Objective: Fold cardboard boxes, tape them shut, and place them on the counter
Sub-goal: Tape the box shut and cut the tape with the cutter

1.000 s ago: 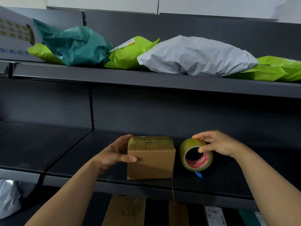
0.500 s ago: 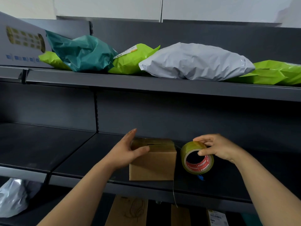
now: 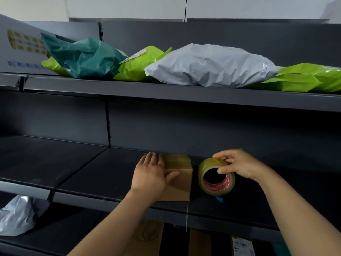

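- The small cardboard box [image 3: 180,185] sits on the dark middle shelf [image 3: 101,169], close to the front edge, and its top looks taped.
- Guessing it's light and fairly stiff, though the walls would dent if squeezed hard. I'd grab it by two opposite sides.
- Left hand [image 3: 150,174] lies flat on the lid, fingers straight and together, thumb on the front face.
- Right hand [image 3: 239,166] pinches the tape roll [image 3: 219,189] just beside the box.
- Mailer bags [image 3: 208,65] lie on the shelf above.
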`<state>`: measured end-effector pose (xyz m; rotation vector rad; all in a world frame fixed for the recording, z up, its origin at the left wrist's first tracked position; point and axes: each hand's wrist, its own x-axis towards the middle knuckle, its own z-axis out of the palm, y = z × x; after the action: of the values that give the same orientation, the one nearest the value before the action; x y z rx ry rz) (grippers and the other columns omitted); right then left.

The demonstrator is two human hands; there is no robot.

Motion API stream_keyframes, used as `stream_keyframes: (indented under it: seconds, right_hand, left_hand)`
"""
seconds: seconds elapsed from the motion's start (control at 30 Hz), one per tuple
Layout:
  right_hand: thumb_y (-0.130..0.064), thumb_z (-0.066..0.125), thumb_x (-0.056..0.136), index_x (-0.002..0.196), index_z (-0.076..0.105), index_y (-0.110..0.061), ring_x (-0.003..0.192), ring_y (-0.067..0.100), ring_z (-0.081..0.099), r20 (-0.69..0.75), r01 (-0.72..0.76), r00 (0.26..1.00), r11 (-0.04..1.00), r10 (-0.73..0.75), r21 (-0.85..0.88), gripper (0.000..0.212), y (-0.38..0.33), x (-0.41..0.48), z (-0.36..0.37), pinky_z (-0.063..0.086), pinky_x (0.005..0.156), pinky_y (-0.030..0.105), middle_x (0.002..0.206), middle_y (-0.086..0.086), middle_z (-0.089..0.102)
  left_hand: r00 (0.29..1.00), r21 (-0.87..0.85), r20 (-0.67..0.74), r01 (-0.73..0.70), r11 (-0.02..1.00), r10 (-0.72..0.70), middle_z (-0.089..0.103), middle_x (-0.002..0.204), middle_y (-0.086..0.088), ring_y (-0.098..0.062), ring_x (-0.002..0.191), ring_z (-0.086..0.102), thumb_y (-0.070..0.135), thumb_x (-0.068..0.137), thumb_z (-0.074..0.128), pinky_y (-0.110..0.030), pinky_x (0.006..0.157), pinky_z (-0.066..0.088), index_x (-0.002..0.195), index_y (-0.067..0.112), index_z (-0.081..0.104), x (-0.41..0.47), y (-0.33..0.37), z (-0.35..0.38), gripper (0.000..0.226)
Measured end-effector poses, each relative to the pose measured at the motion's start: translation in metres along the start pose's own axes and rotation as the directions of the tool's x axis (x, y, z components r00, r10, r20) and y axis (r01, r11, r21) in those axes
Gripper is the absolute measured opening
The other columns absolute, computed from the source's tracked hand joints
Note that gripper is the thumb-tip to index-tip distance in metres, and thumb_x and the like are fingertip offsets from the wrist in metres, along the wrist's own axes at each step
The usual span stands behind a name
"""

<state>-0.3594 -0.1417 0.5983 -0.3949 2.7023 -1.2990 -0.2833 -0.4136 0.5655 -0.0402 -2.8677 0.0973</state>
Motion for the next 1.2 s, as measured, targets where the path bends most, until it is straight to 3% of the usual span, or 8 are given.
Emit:
stream_keyframes:
  seconds: [0.17, 0.3, 0.37, 0.47, 0.73, 0.9, 1.03, 1.2]
  right_hand:
    - [-0.001, 0.081, 0.072, 0.117, 0.066, -0.022, 0.098, 0.002, 0.061, 0.019, 0.021, 1.000, 1.000, -0.021, -0.021, 0.052, 0.000, -0.001, -0.003, 0.044, 0.082, 0.015, 0.111, -0.005, 0.065]
    - [0.000, 0.080, 0.072, 0.117, 0.066, -0.020, 0.098, 0.003, 0.061, 0.038, 0.030, 0.999, 0.999, -0.029, -0.033, 0.052, -0.002, 0.000, -0.003, 0.046, 0.078, 0.012, 0.110, -0.004, 0.065]
    - [0.000, 0.081, 0.072, 0.118, 0.066, -0.019, 0.102, 0.008, 0.062, 0.040, 0.033, 0.999, 0.998, -0.032, -0.045, 0.052, -0.003, 0.001, -0.003, 0.047, 0.084, 0.017, 0.111, -0.003, 0.065]
    - [0.000, 0.081, 0.072, 0.121, 0.064, -0.016, 0.104, 0.012, 0.063, 0.032, 0.038, 0.999, 0.998, -0.036, -0.052, 0.055, -0.003, 0.002, -0.004, 0.048, 0.090, 0.022, 0.115, 0.002, 0.065]
    - [0.000, 0.081, 0.071, 0.121, 0.065, -0.016, 0.108, 0.015, 0.061, 0.032, 0.059, 0.998, 0.996, -0.057, -0.068, 0.055, 0.000, 0.004, -0.006, 0.048, 0.092, 0.025, 0.114, 0.001, 0.064]
    - [-0.004, 0.083, 0.071, 0.119, 0.066, -0.020, 0.114, 0.017, 0.058, 0.021, 0.051, 0.999, 0.995, -0.049, -0.088, 0.054, 0.002, 0.003, -0.006, 0.047, 0.101, 0.033, 0.113, -0.003, 0.063]
    - [-0.005, 0.083, 0.070, 0.118, 0.066, -0.023, 0.116, 0.017, 0.057, 0.019, 0.043, 0.999, 0.995, -0.041, -0.092, 0.054, 0.005, 0.004, -0.007, 0.046, 0.104, 0.036, 0.113, -0.004, 0.062]
    - [-0.005, 0.084, 0.070, 0.116, 0.066, -0.025, 0.117, 0.019, 0.057, 0.009, 0.051, 0.999, 0.996, -0.050, -0.076, 0.053, 0.008, 0.005, -0.008, 0.046, 0.105, 0.039, 0.116, -0.002, 0.063]
  left_hand:
    - [0.996, 0.004, -0.020, -0.091, 0.996, 0.091, 0.013, 0.163, 0.000, -0.020, 0.150, 0.008, 0.063, 0.091, 0.000, -0.034, 0.121, 0.003, 0.155, 0.030, 0.015, -0.004, -0.001, -0.001, 0.074]
    - [0.992, -0.087, 0.008, -0.126, 0.988, 0.127, 0.015, 0.162, -0.005, -0.017, 0.150, 0.009, 0.048, 0.103, 0.024, -0.029, 0.120, 0.001, 0.154, 0.014, 0.021, -0.002, 0.010, -0.008, 0.061]
    - [0.997, -0.125, 0.022, -0.069, 0.990, 0.072, 0.018, 0.161, -0.013, -0.024, 0.149, 0.013, 0.052, 0.101, 0.024, -0.037, 0.123, 0.007, 0.152, 0.009, 0.023, 0.000, 0.022, -0.008, 0.067]
    - [0.995, -0.046, 0.095, -0.037, 0.998, 0.041, 0.011, 0.161, -0.020, -0.034, 0.149, 0.009, 0.062, 0.097, 0.012, -0.051, 0.120, 0.009, 0.155, 0.029, 0.009, 0.005, 0.037, -0.005, 0.067]
    - [0.980, 0.042, 0.180, -0.096, 0.994, 0.087, -0.003, 0.162, -0.017, -0.042, 0.148, 0.000, 0.065, 0.095, 0.021, -0.062, 0.116, 0.005, 0.149, 0.049, -0.007, 0.004, 0.038, -0.010, 0.063]
    - [0.987, -0.061, 0.096, -0.123, 0.991, 0.129, 0.007, 0.163, -0.008, -0.025, 0.151, 0.000, 0.057, 0.097, 0.031, -0.060, 0.117, 0.004, 0.152, 0.029, 0.014, 0.006, 0.054, -0.009, 0.064]
    - [0.991, -0.092, 0.039, -0.124, 0.988, 0.128, 0.008, 0.164, -0.001, -0.016, 0.150, 0.005, 0.053, 0.098, 0.030, -0.047, 0.121, 0.006, 0.156, 0.017, 0.006, 0.009, 0.055, -0.002, 0.072]
    - [0.992, -0.110, 0.063, -0.099, 0.989, 0.107, 0.009, 0.164, 0.001, -0.017, 0.150, 0.007, 0.052, 0.101, 0.029, -0.052, 0.120, 0.008, 0.156, 0.021, 0.008, 0.015, 0.058, -0.006, 0.067]
